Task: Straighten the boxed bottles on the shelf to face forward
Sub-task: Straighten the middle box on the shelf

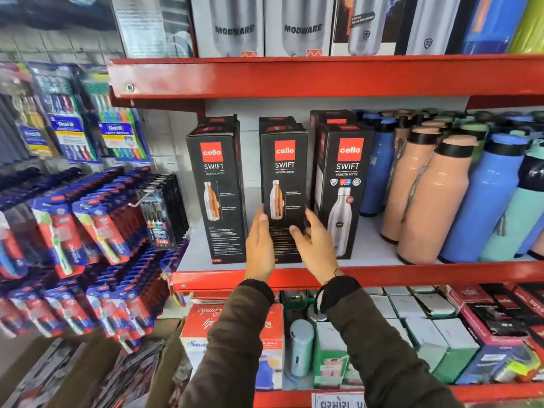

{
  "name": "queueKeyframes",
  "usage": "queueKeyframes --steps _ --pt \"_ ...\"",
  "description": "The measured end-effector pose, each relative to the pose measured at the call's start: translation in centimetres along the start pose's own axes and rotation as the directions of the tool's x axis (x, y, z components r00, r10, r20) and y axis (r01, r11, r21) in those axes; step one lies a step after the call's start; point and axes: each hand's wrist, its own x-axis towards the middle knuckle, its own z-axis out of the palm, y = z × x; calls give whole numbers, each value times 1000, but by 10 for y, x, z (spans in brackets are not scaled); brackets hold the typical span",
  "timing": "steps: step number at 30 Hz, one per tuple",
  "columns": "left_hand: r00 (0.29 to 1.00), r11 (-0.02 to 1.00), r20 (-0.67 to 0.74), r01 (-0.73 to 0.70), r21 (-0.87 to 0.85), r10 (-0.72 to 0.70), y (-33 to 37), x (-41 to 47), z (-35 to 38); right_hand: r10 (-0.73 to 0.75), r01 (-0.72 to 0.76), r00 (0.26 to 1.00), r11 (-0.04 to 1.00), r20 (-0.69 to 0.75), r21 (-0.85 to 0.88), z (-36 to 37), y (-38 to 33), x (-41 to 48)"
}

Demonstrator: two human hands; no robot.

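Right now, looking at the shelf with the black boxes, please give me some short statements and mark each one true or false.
1. Both hands are at the middle box. True: the left hand and the right hand flank its lower part.
2. Three black boxes stand in the front row. True.
3. The left box lies flat. False: it stands upright.
4. The loose bottles stand left of the boxes. False: they stand to the right.
5. The shelf edge is blue. False: it is red.

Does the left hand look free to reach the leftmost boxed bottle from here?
Probably yes. The left hand rests on the middle box; the leftmost box stands beside it across an open gap.
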Motion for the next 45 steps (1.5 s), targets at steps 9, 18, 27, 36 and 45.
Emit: queueKeyframes --steps 9,18,27,36,45 --pt "993 984 -91 -84 -154 71 7 -11 -15 -16 19 996 1000 -93 25 -2 -13 -3" --pt "965 972 -133 -234 -37 227 3 -9 -22 4 4 987 999 -160 54 4 -15 1" --pt "992 977 1 -122 176 124 -10 17 -20 -37 40 999 988 -21 148 -4 -9 6" --pt "984 975 -100 -125 185 145 -18 10 -17 -43 34 997 989 59 147 -5 -6 6" --pt "981 973 -140 -100 208 131 -25 11 -13 -46 42 997 998 58 56 2 0 6"
